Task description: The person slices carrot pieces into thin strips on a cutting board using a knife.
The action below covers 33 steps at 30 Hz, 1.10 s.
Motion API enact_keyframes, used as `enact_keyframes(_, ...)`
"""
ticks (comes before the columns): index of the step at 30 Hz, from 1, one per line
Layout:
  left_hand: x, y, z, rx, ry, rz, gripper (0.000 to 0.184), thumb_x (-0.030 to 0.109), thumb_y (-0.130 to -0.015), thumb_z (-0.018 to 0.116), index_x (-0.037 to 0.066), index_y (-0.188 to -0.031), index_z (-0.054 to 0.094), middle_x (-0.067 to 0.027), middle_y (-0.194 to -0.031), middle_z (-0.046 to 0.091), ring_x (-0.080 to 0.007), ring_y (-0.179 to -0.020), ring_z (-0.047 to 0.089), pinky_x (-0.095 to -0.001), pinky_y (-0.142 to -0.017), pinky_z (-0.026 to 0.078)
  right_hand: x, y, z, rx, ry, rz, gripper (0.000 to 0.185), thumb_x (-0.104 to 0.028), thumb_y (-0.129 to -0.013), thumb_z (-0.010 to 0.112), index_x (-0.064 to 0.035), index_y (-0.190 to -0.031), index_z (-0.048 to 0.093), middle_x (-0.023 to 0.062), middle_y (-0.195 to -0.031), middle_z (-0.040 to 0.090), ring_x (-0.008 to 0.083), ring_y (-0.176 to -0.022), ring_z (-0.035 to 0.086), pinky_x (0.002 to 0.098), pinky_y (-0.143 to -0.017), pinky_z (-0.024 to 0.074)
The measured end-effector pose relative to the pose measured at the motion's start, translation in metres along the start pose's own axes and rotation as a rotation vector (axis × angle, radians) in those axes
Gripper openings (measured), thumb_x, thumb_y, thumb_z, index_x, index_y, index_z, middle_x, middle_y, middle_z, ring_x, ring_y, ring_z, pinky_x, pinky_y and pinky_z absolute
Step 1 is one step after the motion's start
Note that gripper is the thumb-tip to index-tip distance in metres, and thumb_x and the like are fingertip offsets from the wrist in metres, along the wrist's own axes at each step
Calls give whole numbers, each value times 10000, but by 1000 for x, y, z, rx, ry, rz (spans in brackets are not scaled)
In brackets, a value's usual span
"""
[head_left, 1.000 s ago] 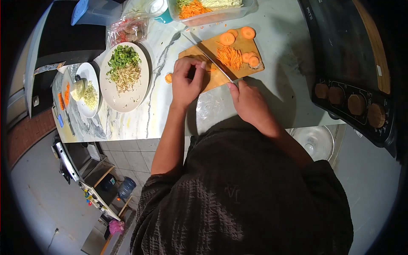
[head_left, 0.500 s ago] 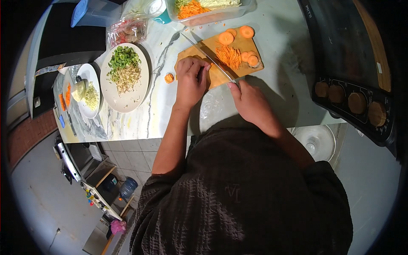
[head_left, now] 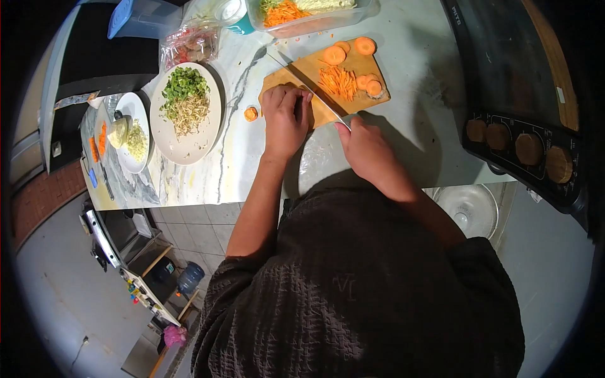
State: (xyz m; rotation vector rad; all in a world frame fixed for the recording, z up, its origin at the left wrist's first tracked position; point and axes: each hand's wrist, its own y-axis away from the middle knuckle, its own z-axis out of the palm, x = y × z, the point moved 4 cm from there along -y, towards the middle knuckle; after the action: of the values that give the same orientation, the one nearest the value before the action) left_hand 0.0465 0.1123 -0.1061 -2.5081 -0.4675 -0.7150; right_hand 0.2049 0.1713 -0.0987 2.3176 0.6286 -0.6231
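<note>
Pale marble-patterned countertop (head_left: 242, 183) spreads beneath both hands, with a black oven (head_left: 504, 63) standing at its right. On the counter lies the wooden cutting board (head_left: 322, 113), tilted slightly, bearing shredded carrot (head_left: 338, 83) and carrot slices (head_left: 334, 55). The left hand (head_left: 285, 120) reaches forward with its forearm nearly straight, palm down over the board's left part, fingers curled under and thumb drawn in toward them; whether they pinch anything is hidden. The right hand (head_left: 367, 146) comes in from the right, forearm slanting forward and inward, fingers wrapped around the handle of the knife (head_left: 315, 91), whose blade angles forward and left across the board, just beside the left fingertips. The hands are apart.
</note>
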Motion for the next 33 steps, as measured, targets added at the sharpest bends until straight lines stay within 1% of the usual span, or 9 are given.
enact_keyframes(4,0,2,1,13,2,-6,61,67,-800,702,60,-828,648,-82,-816,579,-292,-846,515,-388,-789,401,-3,-4,-2,36,1,-38,418,-372,-979,459,32,-932,553,287,-780,632,465,-787,613,544,-693,477)
enact_keyframes(7,3,1,0,56,-21,-1,58,81,-800,702,65,-825,652,-80,-814,579,-290,-853,518,-393,-790,397,4,4,-9,48,37,4,412,-379,-977,461,20,-939,555,273,-746,629,459,-775,615,545,-699,473)
enact_keyframes(13,13,-6,8,-12,-26,20,50,111,-807,693,84,-844,672,-64,-813,594,-271,-865,534,-383,-790,391,11,16,-27,143,91,-94,445,-435,-966,450,-8,-921,567,241,-747,646,454,-761,631,536,-698,487)
enact_keyframes(17,11,-4,-9,68,44,25,76,110,-805,692,90,-876,676,-54,-814,600,-251,-849,544,-368,-783,392,14,16,-42,233,68,-142,398,-435,-940,512,-46,-902,583,186,-726,654,399,-721,644,497,-647,498)
enact_keyframes(19,1,-3,-19,91,81,-98,121,121,-793,707,92,-904,667,-43,-810,598,-236,-832,550,-358,-780,384,17,15,-45,268,14,-166,380,-434,-926,541,-58,-894,589,167,-717,655,377,-706,648,482,-629,502)
enact_keyframes(22,7,-12,-31,106,54,-45,173,144,-782,731,103,-930,651,-32,-793,587,-228,-812,550,-343,-776,377,18,13,-49,310,154,-174,313,-375,-888,628,-64,-864,606,114,-730,653,333,-693,638,434,-596,487)
enact_keyframes(27,38,-37,-24,-79,-62,144,385,367,-669,821,127,-906,635,-18,-915,565,-229,-942,501,-370,-806,337,10,16,-53,385,205,-219,327,-383,-850,664,-64,-840,595,108,-732,636,330,-693,634,431,-590,482)
enact_keyframes(30,43,-44,-13,-140,-124,156,364,359,-676,813,130,-908,650,-28,-894,565,-241,-932,505,-374,-798,341,7,20,-55,375,232,-225,333,-388,-846,666,-65,-826,591,107,-723,627,329,-691,630,435,-590,478)
enact_keyframes(33,44,-50,-7,-87,-213,126,294,340,-703,797,131,-866,669,-31,-872,568,-239,-921,511,-377,-792,342,9,24,-53,383,209,-263,329,-391,-840,669,-70,-825,597,106,-721,623,330,-686,628,438,-592,478)
